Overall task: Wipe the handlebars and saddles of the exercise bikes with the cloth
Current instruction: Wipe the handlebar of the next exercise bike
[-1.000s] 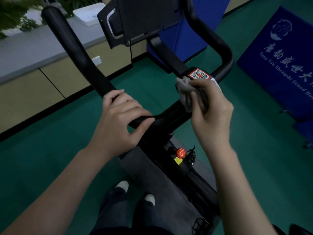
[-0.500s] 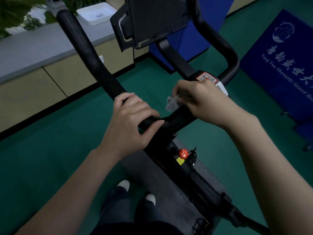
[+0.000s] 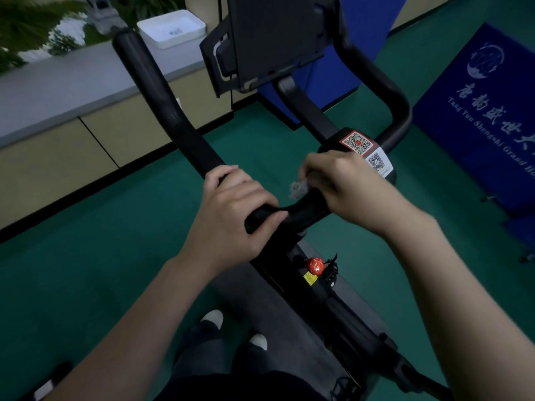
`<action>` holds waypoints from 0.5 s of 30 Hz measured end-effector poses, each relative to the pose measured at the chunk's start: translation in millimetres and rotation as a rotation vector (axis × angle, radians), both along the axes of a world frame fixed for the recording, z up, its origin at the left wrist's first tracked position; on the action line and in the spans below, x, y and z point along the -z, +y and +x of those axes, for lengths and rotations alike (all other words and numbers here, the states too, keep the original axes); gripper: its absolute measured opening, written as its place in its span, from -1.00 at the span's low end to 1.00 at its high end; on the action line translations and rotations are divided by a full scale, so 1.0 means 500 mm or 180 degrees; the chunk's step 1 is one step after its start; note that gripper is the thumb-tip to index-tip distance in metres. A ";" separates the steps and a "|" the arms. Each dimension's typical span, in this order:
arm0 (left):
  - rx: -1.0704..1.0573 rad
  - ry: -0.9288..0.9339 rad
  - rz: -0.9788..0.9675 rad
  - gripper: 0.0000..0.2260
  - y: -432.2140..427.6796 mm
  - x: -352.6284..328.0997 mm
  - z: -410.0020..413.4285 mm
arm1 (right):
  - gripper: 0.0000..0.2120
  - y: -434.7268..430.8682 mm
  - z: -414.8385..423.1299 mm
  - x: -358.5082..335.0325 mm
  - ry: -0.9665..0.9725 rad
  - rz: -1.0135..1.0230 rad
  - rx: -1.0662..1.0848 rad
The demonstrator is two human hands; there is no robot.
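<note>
The black handlebar (image 3: 162,105) of an exercise bike runs from the upper left down to the middle and loops up on the right. My left hand (image 3: 231,209) grips the bar near its centre bend. My right hand (image 3: 347,186) presses a small grey cloth (image 3: 299,189) onto the bar just right of the left hand; only a corner of the cloth shows past my fingers. QR stickers (image 3: 366,149) sit on the stem beside my right hand. The saddle is not in view.
A black console screen (image 3: 272,39) rises above the bar. A red knob (image 3: 315,265) sits on the frame below. A beige cabinet with a grey counter (image 3: 72,91) and a white tray (image 3: 172,28) lies at the left. Blue banners (image 3: 489,117) stand at the right on green floor.
My right hand turned over and slid down from the sticker area onto the centre of the bar with the cloth. The left hand kept its grip.
</note>
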State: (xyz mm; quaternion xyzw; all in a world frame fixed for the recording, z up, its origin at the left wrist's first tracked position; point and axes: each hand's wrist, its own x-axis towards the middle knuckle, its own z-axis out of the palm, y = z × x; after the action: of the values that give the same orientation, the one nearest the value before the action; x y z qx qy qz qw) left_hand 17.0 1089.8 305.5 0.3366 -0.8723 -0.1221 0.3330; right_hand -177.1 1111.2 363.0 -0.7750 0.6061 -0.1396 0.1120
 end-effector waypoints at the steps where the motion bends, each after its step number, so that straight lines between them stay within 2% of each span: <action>1: 0.0005 -0.0017 0.0000 -0.78 0.000 0.000 0.000 | -0.77 0.006 0.013 0.004 -0.0099 -0.0021 -0.0005; 8: 0.0044 -0.0025 -0.0069 -0.79 0.002 -0.015 0.013 | -0.83 0.033 0.047 0.006 -0.0830 0.0126 0.0088; 15: -0.0308 -0.0040 -0.0326 -0.76 0.026 -0.034 0.057 | -0.84 0.066 0.031 0.019 -0.1681 -0.0463 0.0635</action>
State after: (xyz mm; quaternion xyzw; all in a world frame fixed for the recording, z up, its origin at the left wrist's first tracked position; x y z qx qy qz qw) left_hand 45.4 1102.9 322.5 0.3616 -0.8622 -0.0590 0.3498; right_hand -161.7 1144.1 353.3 -0.6544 0.6176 -0.3899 0.1957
